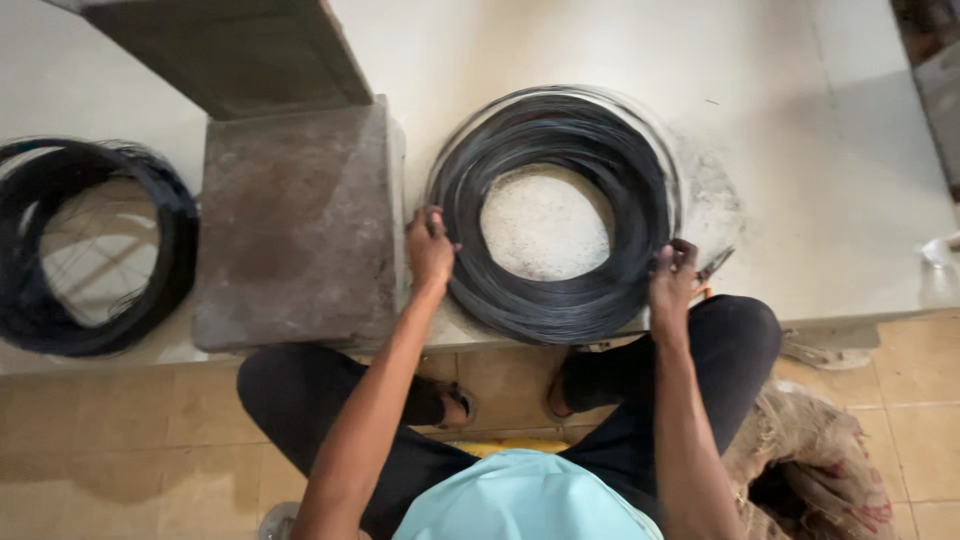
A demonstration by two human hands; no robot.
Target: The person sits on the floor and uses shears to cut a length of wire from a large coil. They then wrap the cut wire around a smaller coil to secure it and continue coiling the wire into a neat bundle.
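Observation:
A large coil of dark wire [556, 150] lies flat on a pale raised slab [800, 160] in front of me. My left hand [430, 250] grips the coil's left edge, fingers curled over the strands. On the coil's lower right edge, my right hand [672, 277] is closed around the wire. A thin metal tool tip [716, 265] pokes out just right of that hand. My knees in dark trousers sit below the slab's edge.
A grey stone block [300, 220] stands left of the coil, with a second slab [240, 50] leaning behind it. Another black wire coil [172, 230] lies at far left. A burlap sack [810, 460] sits on the tiled floor at lower right.

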